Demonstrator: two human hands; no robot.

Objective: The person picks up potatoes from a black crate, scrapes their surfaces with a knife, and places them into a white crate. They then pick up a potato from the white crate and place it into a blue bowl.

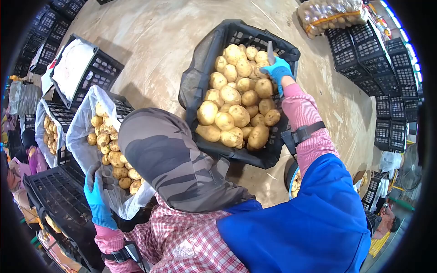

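Observation:
My right hand (276, 70), in a blue glove with grey fingers, is at the upper right of a black mesh-lined crate (268, 157). One finger stretches out past the pale potatoes (239, 115) heaped in the crate, and the hand touches the potatoes by the right wall. At the lower left my left hand (94, 193), gloved alike, has its fingers extended and apart. They lie at the edge of a white plastic liner (81, 133) in another crate, close to smaller, soil-marked potatoes (114, 157).
A grey patterned hood (159, 150) covers the centre-left. Crates with a white liner (75, 68) stand at the upper left. Stacked black crates (359, 50) line the right, with a bag of potatoes (332, 16) on top. A bucket (291, 177) sits by my right elbow.

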